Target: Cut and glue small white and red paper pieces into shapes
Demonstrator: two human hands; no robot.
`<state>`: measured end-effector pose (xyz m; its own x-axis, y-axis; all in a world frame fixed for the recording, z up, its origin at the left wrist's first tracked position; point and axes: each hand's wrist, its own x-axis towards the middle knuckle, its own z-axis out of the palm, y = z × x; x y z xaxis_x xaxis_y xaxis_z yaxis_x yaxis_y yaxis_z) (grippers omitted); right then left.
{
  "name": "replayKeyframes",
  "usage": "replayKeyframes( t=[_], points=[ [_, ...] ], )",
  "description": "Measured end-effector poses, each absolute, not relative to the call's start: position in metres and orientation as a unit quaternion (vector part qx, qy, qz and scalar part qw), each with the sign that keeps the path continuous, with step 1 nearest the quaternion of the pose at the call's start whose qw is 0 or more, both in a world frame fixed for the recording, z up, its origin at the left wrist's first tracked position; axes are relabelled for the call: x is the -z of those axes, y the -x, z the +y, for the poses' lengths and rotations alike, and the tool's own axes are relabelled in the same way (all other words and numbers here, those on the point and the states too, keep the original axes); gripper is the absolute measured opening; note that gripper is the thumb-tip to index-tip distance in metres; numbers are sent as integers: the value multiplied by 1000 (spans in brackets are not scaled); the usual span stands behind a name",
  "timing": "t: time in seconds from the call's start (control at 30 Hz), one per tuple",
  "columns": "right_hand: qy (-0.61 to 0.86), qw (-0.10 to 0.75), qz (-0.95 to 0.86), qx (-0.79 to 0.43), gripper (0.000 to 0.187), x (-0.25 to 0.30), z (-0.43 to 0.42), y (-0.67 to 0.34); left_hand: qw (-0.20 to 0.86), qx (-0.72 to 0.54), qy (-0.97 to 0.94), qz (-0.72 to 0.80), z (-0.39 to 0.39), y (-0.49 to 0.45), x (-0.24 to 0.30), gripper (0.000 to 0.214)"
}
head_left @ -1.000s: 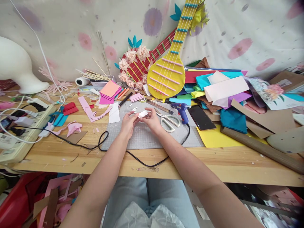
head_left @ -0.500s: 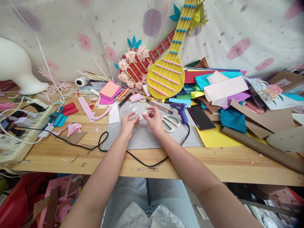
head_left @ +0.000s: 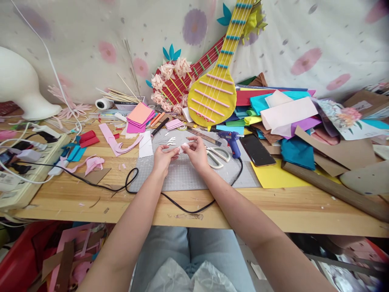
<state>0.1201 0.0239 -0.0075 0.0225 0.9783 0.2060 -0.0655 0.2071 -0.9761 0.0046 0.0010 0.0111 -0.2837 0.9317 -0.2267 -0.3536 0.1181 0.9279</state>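
Observation:
Over the grey cutting mat [head_left: 185, 176], my left hand [head_left: 163, 157] and my right hand [head_left: 197, 152] meet and pinch a small pale pink paper piece [head_left: 181, 149] between their fingertips. Both hands have fingers closed on it. Small white paper scraps [head_left: 170, 141] lie on the mat just behind my left hand. White-handled scissors [head_left: 217, 156] rest immediately right of my right hand, and a blue glue gun [head_left: 232, 142] stands beyond them.
A black cord [head_left: 182, 206] loops across the table's front edge. A phone [head_left: 257, 150] and yellow sheet [head_left: 275, 176] lie to the right, under a heap of coloured sheets [head_left: 288, 117]. A paper guitar [head_left: 212, 91] leans at the back. A power strip [head_left: 27, 170] sits left.
The paper piece has become more folded up and smaller between my fingertips. My hands have stayed in nearly the same spot over the mat.

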Motion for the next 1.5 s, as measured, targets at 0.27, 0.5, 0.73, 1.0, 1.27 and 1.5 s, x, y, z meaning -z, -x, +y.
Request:
replayKeyframes(
  t=[0.27,0.5,0.73,1.0,1.27,1.5],
  points=[
    [405,574,-529,-476,34,1,19,-118,513,-613,-274,535,2,-8,-13,55],
    [385,570,-536,-489,34,1,19,-119,512,-629,-281,513,6,-8,-9,53],
    [353,556,-558,-505,45,4,20,-116,514,-649,-281,485,9,-7,-5,52],
    [403,551,-536,-496,45,5,21,-116,544,-626,-283,482,4,-10,-13,34],
    [429,564,-540,-454,38,5,24,-121,525,-620,-313,492,1,-10,-10,31],
    [449,571,-524,-444,34,10,28,-123,489,-614,-340,518,2,-12,-9,36]
  ],
)
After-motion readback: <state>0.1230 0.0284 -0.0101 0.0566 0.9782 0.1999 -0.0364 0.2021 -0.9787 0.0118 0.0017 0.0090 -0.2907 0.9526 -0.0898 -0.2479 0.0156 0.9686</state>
